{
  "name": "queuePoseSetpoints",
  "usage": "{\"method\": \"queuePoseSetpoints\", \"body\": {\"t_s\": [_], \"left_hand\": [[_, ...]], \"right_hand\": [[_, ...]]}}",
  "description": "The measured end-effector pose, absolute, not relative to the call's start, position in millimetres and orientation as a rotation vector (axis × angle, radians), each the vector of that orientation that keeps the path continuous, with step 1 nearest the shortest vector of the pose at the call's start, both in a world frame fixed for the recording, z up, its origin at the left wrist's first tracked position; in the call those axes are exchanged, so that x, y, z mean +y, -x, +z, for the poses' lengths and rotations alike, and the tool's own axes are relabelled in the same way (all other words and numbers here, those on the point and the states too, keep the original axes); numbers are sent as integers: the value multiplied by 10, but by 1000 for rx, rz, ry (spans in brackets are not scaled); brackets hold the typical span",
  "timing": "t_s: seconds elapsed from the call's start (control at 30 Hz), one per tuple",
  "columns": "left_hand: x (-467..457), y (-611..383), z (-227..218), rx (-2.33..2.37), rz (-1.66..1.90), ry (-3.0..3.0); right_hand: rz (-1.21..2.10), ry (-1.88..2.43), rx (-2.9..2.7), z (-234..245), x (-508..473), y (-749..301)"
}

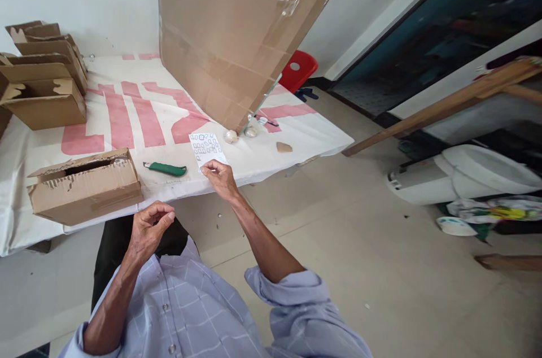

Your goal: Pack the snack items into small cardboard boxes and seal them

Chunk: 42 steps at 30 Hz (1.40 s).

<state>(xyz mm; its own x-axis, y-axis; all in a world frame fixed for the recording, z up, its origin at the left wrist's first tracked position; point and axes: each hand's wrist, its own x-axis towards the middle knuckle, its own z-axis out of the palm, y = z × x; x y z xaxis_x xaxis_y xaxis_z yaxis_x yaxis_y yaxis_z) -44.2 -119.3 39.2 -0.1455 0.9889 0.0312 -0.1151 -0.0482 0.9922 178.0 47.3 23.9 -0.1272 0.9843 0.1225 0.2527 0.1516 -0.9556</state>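
Observation:
My right hand [221,178] pinches the near edge of a small white paper sheet [207,149], which is marked with rows of hand-drawn shapes. The sheet lies at the front of the cloth-covered table. In front of the table edge, above my lap, my left hand [150,228] is loosely curled, with no object visible in it. Between the paper and a torn-edged cardboard box [88,191] lies a green utility knife [165,169]. Two small roundish wrapped things [231,136] sit just beyond the paper; their kind is unclear.
A large cardboard sheet [228,36] stands tilted on the table [169,191]. Several open cardboard boxes [51,104] are grouped at the left. A small brown piece [284,147] lies near the right front edge. Behind are a red chair [298,70] and a wooden beam [444,107].

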Motion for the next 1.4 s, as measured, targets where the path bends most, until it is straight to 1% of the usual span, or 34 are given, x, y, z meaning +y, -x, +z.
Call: {"method": "queuePoseSetpoints", "body": {"t_s": [0.17,0.4,0.77,1.1,1.4], "left_hand": [[-1185,449,405,1205,1383,-1120],[-1176,460,443,1225,1356,-1126],[-1145,473,408,1234,1312,-1133],[-1112,446,302,1234,1307,-1099],[-1127,451,311,1239,1297,-1075]], "right_hand": [[1023,1393,-1546,86,911,-1854],[1040,1463,-1526,-68,1080,-1850],[1085,1538,-1467,-108,1198,-1943],[1090,1586,-1580,-32,1374,-1981],[1001,1660,-1661,-46,1478,-1920]]}}
